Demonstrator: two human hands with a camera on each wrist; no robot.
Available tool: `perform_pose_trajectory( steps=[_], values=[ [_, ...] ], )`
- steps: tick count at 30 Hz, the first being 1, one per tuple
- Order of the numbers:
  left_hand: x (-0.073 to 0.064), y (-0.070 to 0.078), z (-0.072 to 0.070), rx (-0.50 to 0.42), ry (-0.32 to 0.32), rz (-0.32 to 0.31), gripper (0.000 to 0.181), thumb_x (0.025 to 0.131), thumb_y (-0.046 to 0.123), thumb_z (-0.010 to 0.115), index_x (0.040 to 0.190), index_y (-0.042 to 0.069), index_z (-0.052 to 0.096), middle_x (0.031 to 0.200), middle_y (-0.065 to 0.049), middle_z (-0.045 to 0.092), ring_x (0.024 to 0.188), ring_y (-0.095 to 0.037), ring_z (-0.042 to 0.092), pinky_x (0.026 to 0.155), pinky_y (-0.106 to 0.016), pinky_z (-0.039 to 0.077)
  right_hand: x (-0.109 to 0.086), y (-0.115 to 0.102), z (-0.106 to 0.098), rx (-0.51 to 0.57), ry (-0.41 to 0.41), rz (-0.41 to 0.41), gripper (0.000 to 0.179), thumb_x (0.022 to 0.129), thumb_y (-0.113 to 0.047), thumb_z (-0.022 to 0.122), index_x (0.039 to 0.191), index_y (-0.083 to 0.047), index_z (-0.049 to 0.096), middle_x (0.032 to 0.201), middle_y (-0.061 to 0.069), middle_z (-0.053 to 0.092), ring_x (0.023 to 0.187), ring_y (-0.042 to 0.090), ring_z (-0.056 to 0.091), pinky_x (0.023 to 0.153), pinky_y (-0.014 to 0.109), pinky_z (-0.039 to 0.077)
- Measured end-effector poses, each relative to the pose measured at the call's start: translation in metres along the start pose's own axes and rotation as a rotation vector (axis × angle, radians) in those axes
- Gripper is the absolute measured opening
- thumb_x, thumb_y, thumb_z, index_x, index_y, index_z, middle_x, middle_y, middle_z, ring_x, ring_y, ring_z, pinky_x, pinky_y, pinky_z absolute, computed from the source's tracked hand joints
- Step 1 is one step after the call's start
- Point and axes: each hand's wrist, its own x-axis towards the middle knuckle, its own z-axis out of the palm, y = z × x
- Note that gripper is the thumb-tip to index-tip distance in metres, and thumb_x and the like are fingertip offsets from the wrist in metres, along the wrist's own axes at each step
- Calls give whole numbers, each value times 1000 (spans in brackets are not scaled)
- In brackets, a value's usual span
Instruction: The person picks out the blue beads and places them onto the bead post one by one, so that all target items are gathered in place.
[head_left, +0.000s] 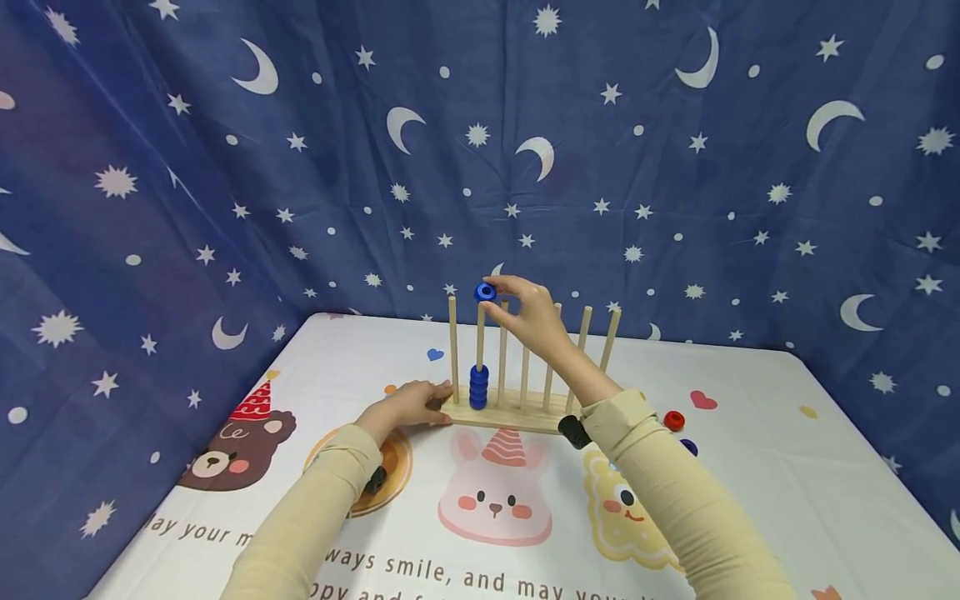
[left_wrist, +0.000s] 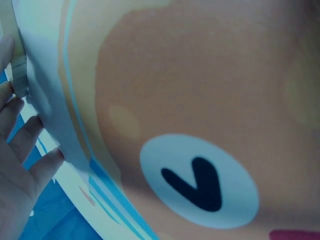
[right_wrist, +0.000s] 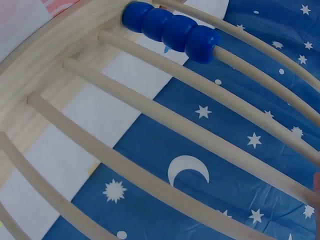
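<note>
Right hand (head_left: 528,312) pinches blue bead (head_left: 480,294) at tip of second-left peg (head_left: 481,342); left hand (head_left: 411,404) grips base (head_left: 510,420). Looks like we're threading above four stacked beads (head_left: 478,387); next: square hole, let go.

The head view is bright, both wrist views noticeably dimmer.

The curtain (head_left: 570,75) is showing white moons (head_left: 267,75) and stars (head_left: 547,21) on dark blue; the tablecloth (head_left: 750,483) is carrying a brown bear (head_left: 243,454) and a pink rabbit (head_left: 495,492) on white; the beads (head_left: 478,387) are gleaming blue, the rack (head_left: 513,418) is looking pale tan, the sleeves (head_left: 307,508) are looking cream
</note>
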Motion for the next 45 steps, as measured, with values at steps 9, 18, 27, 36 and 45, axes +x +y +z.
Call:
perform_pose_trajectory(
  steps=[9, 18, 27, 36, 45],
  values=[
    [0, 1, 1, 6, -12, 2, 59, 83, 30, 71, 134, 5, 52, 142, -12, 46, 124, -39, 49, 106, -48, 38, 2, -2, 0, -40, -20, 55, 39, 89, -17, 65, 122, 3, 59, 117, 19, 65, 101, 28, 66, 85, 37, 56],
    [-1, -1, 0, 6, -9, 18, 60, 83, 28, 71, 133, 3, 52, 142, -14, 46, 124, -39, 49, 105, -47, 40, 2, -4, 1, -60, -28, 49, 41, 89, -20, 65, 125, -2, 59, 121, 16, 64, 113, 27, 60, 94, 36, 51],
    [0, 0, 3, 7, -13, 24, 61, 83, 30, 71, 134, 3, 52, 142, -14, 46, 126, -39, 48, 106, -48, 39, -4, -2, -3, -48, -30, -23, 36, 89, -14, 65, 121, 1, 60, 119, 17, 64, 112, 28, 60, 94, 40, 51],
    [0, -1, 3, -9, -18, 16, 61, 83, 30, 70, 135, 4, 50, 143, -12, 44, 127, -39, 46, 108, -47, 37, -13, -2, -15, -55, 8, -83, 33, 87, -10, 66, 118, 1, 62, 118, 16, 65, 113, 29, 60, 97, 40, 49],
    [2, -2, -1, 21, -1, 29, 59, 82, 30, 71, 132, 4, 54, 141, -12, 46, 126, -38, 49, 106, -48, 39, -22, -5, -31, -43, -3, -115, 35, 86, -7, 67, 119, 2, 61, 117, 16, 65, 109, 28, 61, 95, 43, 50]
  ],
)
